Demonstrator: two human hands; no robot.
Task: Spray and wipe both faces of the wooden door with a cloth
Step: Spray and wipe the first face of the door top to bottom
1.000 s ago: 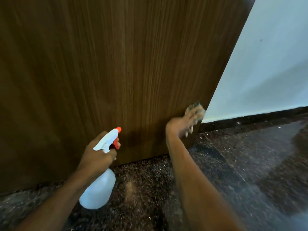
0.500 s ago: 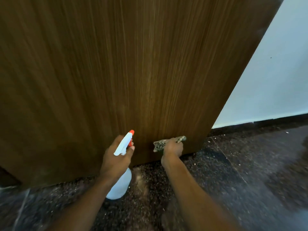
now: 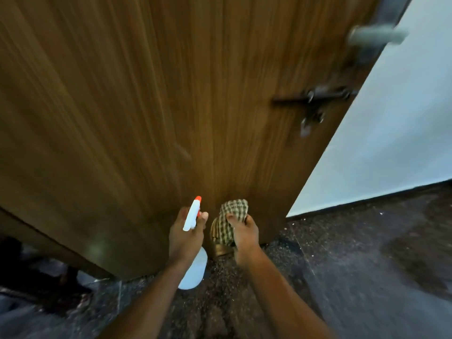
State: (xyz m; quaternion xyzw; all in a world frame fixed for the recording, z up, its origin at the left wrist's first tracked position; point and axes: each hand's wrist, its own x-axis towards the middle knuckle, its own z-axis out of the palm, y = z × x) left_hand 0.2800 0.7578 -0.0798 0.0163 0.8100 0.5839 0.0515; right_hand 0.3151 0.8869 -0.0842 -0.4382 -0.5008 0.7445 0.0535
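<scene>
The spray bottle is gripped by the left hand, with the fingers curled round its neck and one finger laid at the trigger. Its white head and orange nozzle tip are pointed up toward the door, and its pale body hangs below the wrist, above the floor. Just beside it, a checked cloth is bunched in the right hand, pinched between the thumb on the near side and the fingers curled behind. The cloth is held up in front of the wooden door, close to the door's bottom edge and nearer its right edge than its left. Whether the cloth touches the wood cannot be told.

Most of the view is filled by the door's brown, vertically grained face. A dark sliding bolt is fixed near the door's right edge, and a blurred grey lever handle is seen above it. A pale wall lies past that edge, edged at the bottom by a dark skirting. A dark speckled stone floor runs beneath.
</scene>
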